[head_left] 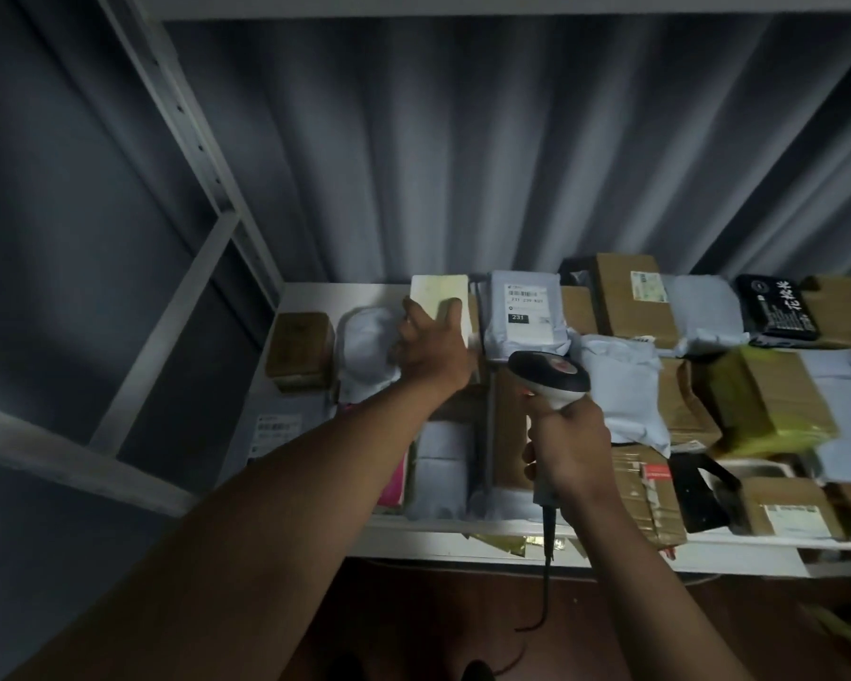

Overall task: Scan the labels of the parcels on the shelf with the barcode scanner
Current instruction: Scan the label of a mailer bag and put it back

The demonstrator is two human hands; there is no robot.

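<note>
My left hand grips a pale cream box standing on edge at the back of the white shelf. My right hand holds the barcode scanner by its handle, its black head pointing away toward the parcels; its cable hangs below the shelf. Just right of the cream box stands a grey mailer bag with a white label marked 231. Many parcels fill the shelf: brown boxes, grey bags, a black bag.
A brown box and a white bag lie left of my left hand. A labelled parcel sits at the shelf's front left. Grey curtain hangs behind. White shelf uprights rise at the left. Brown floor lies below.
</note>
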